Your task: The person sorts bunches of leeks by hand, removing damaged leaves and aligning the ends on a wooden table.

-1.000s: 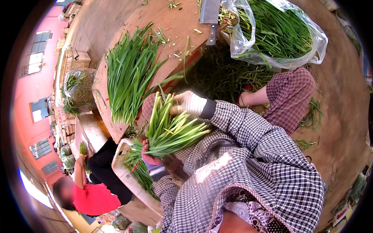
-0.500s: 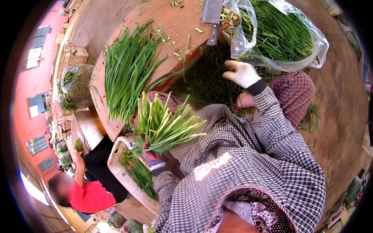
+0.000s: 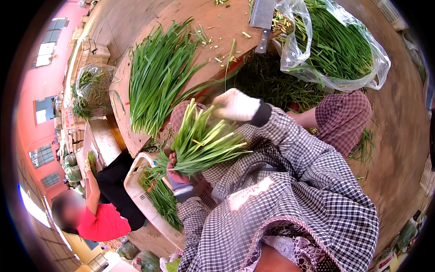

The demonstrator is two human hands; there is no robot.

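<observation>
My left hand (image 3: 177, 176), in a purple and pink glove, is closed around a bunch of garlic chives (image 3: 209, 149). The pale stem ends fan out toward the upper right. My right hand (image 3: 236, 105), in a white glove, is at the upper stems of this bunch; its fingers are smeared by motion, so their grip cannot be made out. A larger heap of garlic chives (image 3: 158, 84) lies on the round wooden table (image 3: 206, 27) beyond my hands. Under my left forearm, a white plastic crate (image 3: 133, 179) holds chives (image 3: 165, 206) with a red tie.
A cleaver (image 3: 263, 20) with a black handle lies at the table edge beside cut stem ends. To its right, a clear plastic bag (image 3: 383, 68) is full of chives. Dark leaf scraps (image 3: 267, 79) cover the floor below. At left sits a person in red (image 3: 104, 224).
My right hand has swung left from beside the plastic bag to the stems of the held bunch. The bunch stays in my left hand. The view has shifted slightly.
</observation>
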